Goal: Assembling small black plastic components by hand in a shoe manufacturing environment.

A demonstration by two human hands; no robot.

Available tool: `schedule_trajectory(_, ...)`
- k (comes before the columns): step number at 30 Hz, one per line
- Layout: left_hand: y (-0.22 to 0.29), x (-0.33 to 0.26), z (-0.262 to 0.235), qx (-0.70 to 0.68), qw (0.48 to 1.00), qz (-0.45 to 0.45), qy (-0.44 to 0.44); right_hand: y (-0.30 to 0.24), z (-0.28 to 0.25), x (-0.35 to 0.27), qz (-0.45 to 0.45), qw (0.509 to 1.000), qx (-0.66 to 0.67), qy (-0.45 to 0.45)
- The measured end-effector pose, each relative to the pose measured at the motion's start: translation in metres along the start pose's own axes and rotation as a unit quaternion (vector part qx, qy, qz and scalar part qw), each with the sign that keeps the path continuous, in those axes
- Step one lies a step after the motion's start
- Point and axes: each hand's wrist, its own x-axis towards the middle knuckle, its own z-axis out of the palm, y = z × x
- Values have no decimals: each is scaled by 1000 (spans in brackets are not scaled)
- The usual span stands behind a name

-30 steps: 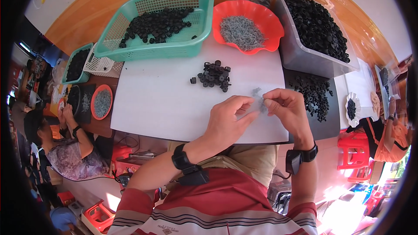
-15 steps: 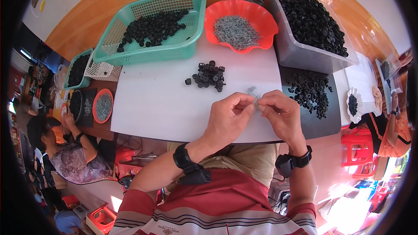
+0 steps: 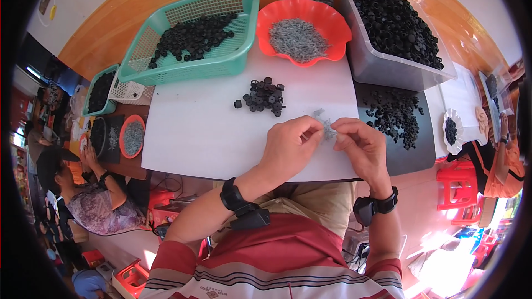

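My left hand (image 3: 292, 145) is closed in a pinch, thumb against the fingertips, over the white board (image 3: 208, 133). Whatever lies between those fingers is too small to make out. Close by on the right, my right hand (image 3: 363, 148) also pinches with thumb and index finger, and its contents cannot be made out either. A small heap of thin grey metal pieces, like pins or screws (image 3: 321, 115), lies just beyond and between the fingertips. Farther off and to the left, small round black plastic parts (image 3: 265, 97) form a loose pile on the board.
Along the back stand a green basket (image 3: 191, 70) of black parts, a red scalloped bowl (image 3: 266, 22) of grey metal pieces, and a grey bin (image 3: 388, 72) full of black rings. More black pieces (image 3: 394, 116) lie on a dark mat at right. Other people sit left and right.
My hands have drawn slightly apart; their fingertips were together before. The right hand has shifted a little to the right, and more of the grey heap shows between them.
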Motion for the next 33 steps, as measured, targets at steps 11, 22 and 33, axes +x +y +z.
schedule_trajectory(11,1,-1,-2,175,976,125,16,-13,1,-5,-79,988,-131,6)
schedule_trajectory(22,14,-24,-19,-188,977,-51,-84,-18,23,-19,30,996,86,-7)
schedule_trajectory(33,10,-34,-27,-266,958,-74,-74,-15,36,-21,33,984,173,-34)
